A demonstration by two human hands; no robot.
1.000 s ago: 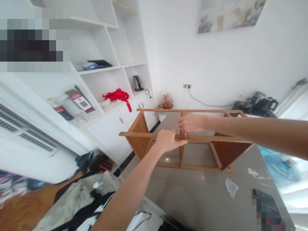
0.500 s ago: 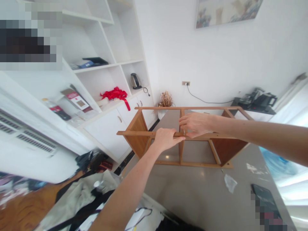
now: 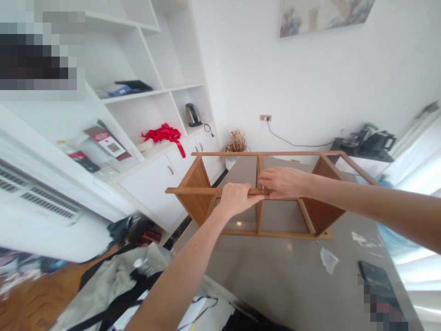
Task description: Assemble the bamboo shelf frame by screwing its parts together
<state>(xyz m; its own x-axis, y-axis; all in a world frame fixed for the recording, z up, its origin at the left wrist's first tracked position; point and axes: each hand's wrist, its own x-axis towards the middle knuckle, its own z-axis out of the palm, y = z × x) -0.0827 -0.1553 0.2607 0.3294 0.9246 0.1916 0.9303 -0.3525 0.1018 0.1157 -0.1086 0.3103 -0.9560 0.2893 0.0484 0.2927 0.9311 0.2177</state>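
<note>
A brown wooden frame with side panels and open rails stands on a grey table. My left hand is closed round the near top rail of the frame, left of its middle upright. My right hand lies over the same rail just right of the upright, fingers pressed together at a small metal fitting where rail and upright meet. What the fingers pinch there is too small to name.
A plastic scrap and a dark phone lie on the table's right part. White shelves hold a kettle and a red cloth. Clothes and bags are piled at the lower left. A coffee machine stands back right.
My right hand has slid slightly lower and flatter over the rail joint. The view has shifted a little, and the frame's right side shows more. My left hand keeps its grip.
</note>
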